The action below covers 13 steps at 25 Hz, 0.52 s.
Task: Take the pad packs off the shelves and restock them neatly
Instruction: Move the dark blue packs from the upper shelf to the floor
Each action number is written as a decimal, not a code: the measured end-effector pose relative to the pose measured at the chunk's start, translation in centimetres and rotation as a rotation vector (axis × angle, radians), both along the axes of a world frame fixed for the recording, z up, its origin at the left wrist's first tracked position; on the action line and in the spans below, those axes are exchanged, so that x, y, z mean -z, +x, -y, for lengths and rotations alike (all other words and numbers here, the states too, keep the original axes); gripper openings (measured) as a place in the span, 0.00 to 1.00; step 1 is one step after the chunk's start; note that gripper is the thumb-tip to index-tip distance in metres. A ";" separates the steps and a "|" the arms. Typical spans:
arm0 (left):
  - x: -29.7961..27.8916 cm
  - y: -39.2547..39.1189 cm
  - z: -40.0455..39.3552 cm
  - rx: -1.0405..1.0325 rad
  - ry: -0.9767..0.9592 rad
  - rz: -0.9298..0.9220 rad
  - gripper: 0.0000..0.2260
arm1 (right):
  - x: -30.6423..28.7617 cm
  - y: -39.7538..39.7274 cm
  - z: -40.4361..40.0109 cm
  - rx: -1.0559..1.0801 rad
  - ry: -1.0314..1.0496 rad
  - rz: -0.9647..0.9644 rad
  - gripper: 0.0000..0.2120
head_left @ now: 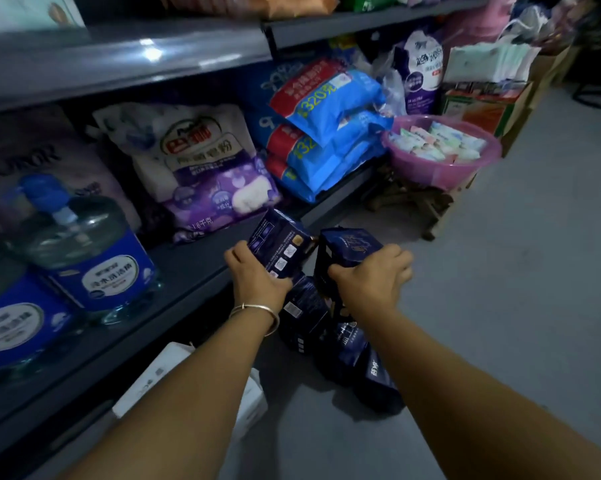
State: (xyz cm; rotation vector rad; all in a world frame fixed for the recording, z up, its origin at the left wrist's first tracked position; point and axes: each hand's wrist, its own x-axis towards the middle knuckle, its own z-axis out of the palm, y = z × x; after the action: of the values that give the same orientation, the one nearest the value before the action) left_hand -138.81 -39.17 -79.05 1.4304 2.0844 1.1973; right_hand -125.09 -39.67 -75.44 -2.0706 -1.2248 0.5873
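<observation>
- left hand [257, 275] grip clenched round a dark blue pad pack [280, 245], tilted, held just off the edge of the lower shelf [188, 271]
- right hand [371, 275] grip wrapped over the top of a second pad pack [347, 245], just beside the first
- more dark blue packs [326, 327] piled on the floor [499, 306] under both hands
- bracelet [257, 311] on left wrist
- pink basin [441, 161] of small packets further back, well apart

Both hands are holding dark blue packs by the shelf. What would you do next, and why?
Probably set the left hand's pack on the bare shelf just beside it. The right hand grips another pack, and more packs wait on the floor.
</observation>
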 end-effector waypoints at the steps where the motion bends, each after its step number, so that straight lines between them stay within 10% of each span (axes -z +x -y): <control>1: 0.7 0.3 -0.4 -0.013 -0.013 0.029 0.36 | 0.4 -0.4 -0.7 0.022 -0.014 -0.004 0.35; 13: 6.2 -1.4 -3.3 0.153 -0.396 0.074 0.39 | 6.6 -4.4 -1.9 -0.024 -0.083 -0.009 0.25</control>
State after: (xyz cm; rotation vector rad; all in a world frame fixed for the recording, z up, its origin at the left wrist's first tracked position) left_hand -140.23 -35.86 -85.28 1.3078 1.9809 0.7162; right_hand -129.52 -37.82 -82.07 -2.1217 -1.2405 0.6679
